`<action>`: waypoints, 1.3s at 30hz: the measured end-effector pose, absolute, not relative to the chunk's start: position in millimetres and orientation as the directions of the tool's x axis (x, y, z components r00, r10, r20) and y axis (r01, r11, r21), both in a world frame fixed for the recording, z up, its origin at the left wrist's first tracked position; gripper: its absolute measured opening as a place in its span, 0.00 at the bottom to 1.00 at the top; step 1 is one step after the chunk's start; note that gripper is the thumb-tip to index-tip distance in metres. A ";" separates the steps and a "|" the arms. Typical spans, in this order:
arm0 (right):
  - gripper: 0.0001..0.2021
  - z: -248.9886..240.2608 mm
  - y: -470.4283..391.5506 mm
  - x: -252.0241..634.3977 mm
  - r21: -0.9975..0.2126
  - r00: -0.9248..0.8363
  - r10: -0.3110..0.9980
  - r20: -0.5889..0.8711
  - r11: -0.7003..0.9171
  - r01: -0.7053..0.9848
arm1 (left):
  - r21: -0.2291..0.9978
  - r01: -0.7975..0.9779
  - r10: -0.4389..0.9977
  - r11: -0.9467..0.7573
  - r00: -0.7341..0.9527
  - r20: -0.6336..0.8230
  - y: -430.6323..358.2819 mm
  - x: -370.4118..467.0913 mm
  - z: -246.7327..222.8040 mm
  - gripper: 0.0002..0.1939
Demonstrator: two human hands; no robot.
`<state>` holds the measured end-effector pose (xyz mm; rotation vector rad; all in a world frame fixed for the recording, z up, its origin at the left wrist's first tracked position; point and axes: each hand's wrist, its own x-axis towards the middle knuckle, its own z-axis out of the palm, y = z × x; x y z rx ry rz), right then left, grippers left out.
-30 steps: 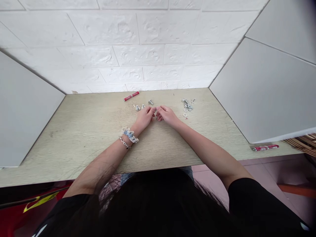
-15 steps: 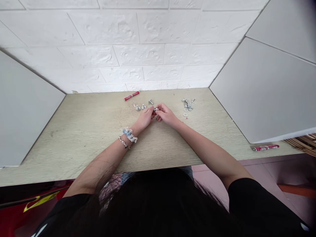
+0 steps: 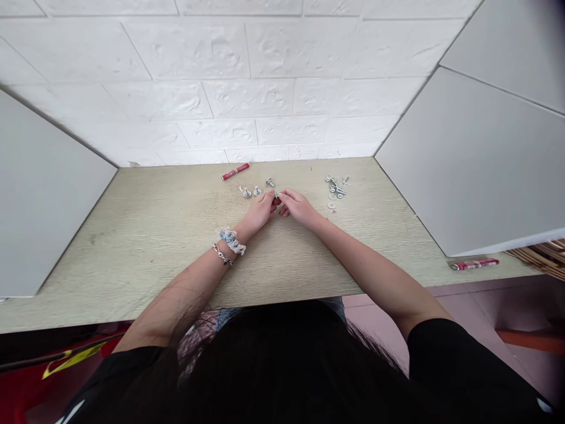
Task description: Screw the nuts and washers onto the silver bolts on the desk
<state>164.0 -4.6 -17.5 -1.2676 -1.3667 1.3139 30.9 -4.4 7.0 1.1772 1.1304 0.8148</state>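
Close together at the middle of the tabletop, my left hand and my right hand are both closed round a small metal piece. Fingers cover most of it, so its exact shape is hard to make out. Just beyond my left hand stand two bolts with washers, one bolt left of the other bolt. A third bolt lies on its side behind them. To the right of my right hand is a loose pile of bolts, nuts and washers, with a flat washer at its near side.
A red tube lies near the white brick wall. Another red tube is by the wicker basket at the right. Grey panels stand on both sides of the tabletop.
The fingers of my right hand have shifted slightly around the small metal piece, and less of it shows. The loose hardware has not moved.
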 end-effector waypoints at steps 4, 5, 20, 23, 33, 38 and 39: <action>0.10 -17.1 -6.5 165.2 -0.998 -0.130 0.991 -0.021 -0.014 0.058 | 0.969 0.055 0.933 0.240 0.264 -0.246 -4.7 30.4 7.0 0.19; 0.09 -16.9 -6.7 165.0 -0.999 -0.114 0.993 -0.026 -0.020 0.051 | 0.970 0.059 0.933 0.235 0.264 -0.243 -4.8 30.3 7.0 0.19; 0.08 -17.2 -6.4 164.3 -0.997 -0.082 0.996 -0.017 -0.011 0.074 | 0.967 0.102 0.928 0.234 0.273 -0.253 -9.4 30.3 14.1 0.18; 0.12 -15.8 -7.0 163.9 -1.000 -0.026 1.000 -0.004 -0.003 0.019 | 0.968 0.103 0.928 0.228 0.278 -0.248 -8.2 30.0 12.4 0.18; 0.22 -13.9 -5.3 162.4 -0.987 -0.058 0.995 -0.083 -0.074 0.141 | 0.970 0.159 0.905 0.183 0.358 -0.229 -6.3 28.6 8.7 0.19; 0.03 -11.2 -3.9 163.8 -0.995 -0.117 0.988 -0.097 -0.097 0.006 | 0.971 0.155 0.913 0.184 0.340 -0.227 -5.3 27.6 7.2 0.19; 0.05 -10.8 -3.4 163.9 -0.994 -0.107 0.989 -0.101 -0.106 -0.034 | 0.971 0.153 0.915 0.182 0.335 -0.225 -5.4 27.6 7.2 0.19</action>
